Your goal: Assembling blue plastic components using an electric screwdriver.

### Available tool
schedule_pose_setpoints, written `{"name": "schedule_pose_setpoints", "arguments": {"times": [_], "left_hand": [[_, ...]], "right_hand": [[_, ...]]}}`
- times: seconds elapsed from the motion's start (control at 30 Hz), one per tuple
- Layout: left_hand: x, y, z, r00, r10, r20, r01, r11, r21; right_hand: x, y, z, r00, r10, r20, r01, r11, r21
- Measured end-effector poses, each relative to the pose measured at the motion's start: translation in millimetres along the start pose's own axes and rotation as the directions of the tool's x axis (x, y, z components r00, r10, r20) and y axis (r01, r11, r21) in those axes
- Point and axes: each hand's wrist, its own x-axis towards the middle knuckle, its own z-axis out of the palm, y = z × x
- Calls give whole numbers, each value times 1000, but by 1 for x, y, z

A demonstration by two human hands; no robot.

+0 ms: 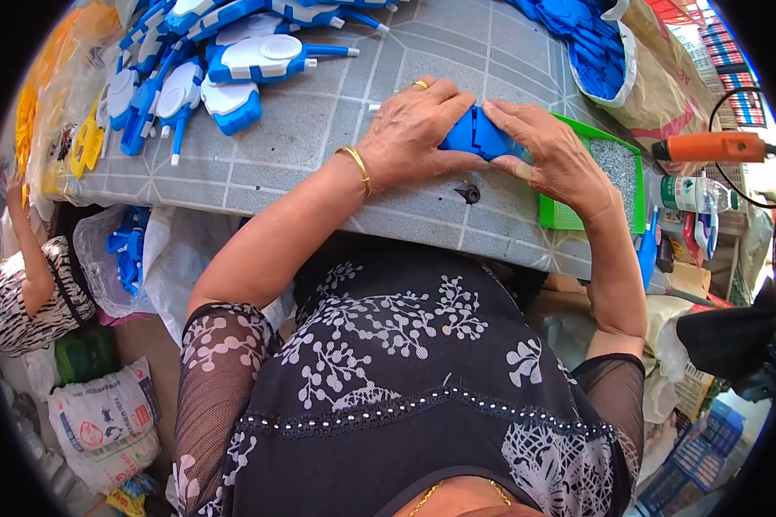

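Both my hands are closed around a blue plastic housing (477, 134) above the grey tiled-pattern tabletop. A dark seam runs down its middle. My left hand (416, 129) grips its left side, thumb along the near edge. My right hand (553, 153) presses on the right side with fingers and thumb. A small white tip (373, 108) shows beyond my left hand; the link between them is hidden. Close to my right wrist lies a green tray (563, 217) of tiny silvery pieces. A small dark piece (468, 193) sits on the table nearer me.
Blue-and-white plastic items (263, 59) with thin stems are heaped at the far left. A sack (647, 69) of blue parts stands far right, near an orange power screwdriver (716, 147) and a clear bottle (694, 194). Another person (39, 284) is at the left.
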Motion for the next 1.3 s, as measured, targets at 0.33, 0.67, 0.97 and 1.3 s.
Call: {"name": "schedule_pose_setpoints", "arguments": {"times": [0.33, 0.67, 0.97, 1.3], "left_hand": [[3, 1, 0, 1000, -13, 5, 14, 1000, -14], [9, 13, -4, 998, -54, 43, 55, 998, -19], [11, 16, -4, 999, -29, 15, 27, 996, 85], [30, 25, 8, 990, 17, 140, -35, 991, 127]], "right_hand": [[11, -4, -6, 1000, -8, 6, 8, 1000, 0], [-8, -4, 15, 968, -15, -250, 50, 990, 135], [-104, 25, -46, -78, 216, -973, -127, 966, 224], [-71, 124, -72, 382, 641, -666, 171, 659, 733]]}}
